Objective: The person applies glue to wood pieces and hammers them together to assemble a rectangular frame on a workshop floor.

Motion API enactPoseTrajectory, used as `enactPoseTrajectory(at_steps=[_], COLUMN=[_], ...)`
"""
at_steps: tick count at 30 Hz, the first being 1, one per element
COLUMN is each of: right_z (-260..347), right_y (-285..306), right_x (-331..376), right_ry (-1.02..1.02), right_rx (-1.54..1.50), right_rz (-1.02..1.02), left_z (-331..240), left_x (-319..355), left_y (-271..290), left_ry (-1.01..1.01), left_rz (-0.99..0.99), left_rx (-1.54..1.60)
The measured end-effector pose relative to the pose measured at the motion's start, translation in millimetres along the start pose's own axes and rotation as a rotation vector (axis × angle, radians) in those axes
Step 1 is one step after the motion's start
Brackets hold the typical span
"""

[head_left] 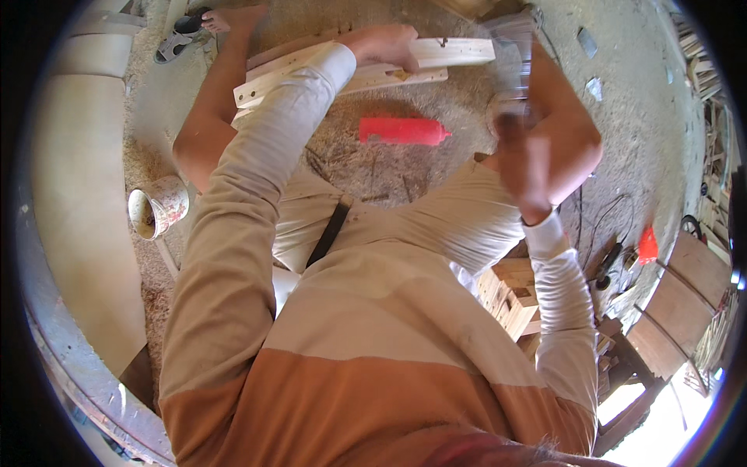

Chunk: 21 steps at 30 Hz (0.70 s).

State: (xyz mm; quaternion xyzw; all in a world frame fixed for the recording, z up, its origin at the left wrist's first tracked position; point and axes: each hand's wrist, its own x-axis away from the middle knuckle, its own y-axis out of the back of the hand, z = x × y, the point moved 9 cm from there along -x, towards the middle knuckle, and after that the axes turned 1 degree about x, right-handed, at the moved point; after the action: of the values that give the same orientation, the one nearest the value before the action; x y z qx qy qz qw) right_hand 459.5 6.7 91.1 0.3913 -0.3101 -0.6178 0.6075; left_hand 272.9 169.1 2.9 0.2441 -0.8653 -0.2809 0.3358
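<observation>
My left hand (385,45) presses down on pale wooden slats (459,52) that lie stacked across my knees, over sawdust-covered ground. One slat shows small holes and a dark nail or screw near its far end. My right hand (523,167) is raised at the right and blurred by motion. It grips the handle of what looks like a hammer (515,86), which is smeared upward above the slats' right end. A red plastic bottle (402,131) lies on its side on the ground between my legs, below the slats.
A patterned cup (158,207) lies tipped by my left knee. A wide pale board (78,194) runs along the left. Stacked wooden blocks (510,296), a small red object (647,244), cables and brown panels (685,303) sit at the right. A sandal (173,48) lies beside my bare foot.
</observation>
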Motion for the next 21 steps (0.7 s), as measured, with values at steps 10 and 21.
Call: enactPoseTrajectory(at_steps=[10,21], right_z=[108.9,60.6], right_y=[223.6,23.4], right_x=[-35.6,7.7], right_ry=[0.199,0.077], right_rx=[-0.536,-0.019], right_rz=[-0.319,-0.105], left_z=[13.5,5.0], left_x=[-3.7,-3.7], left_y=[-4.6,-9.9], left_ry=[-0.076,-0.117], left_rz=[-0.077,-0.109], left_rx=[0.04,-0.067])
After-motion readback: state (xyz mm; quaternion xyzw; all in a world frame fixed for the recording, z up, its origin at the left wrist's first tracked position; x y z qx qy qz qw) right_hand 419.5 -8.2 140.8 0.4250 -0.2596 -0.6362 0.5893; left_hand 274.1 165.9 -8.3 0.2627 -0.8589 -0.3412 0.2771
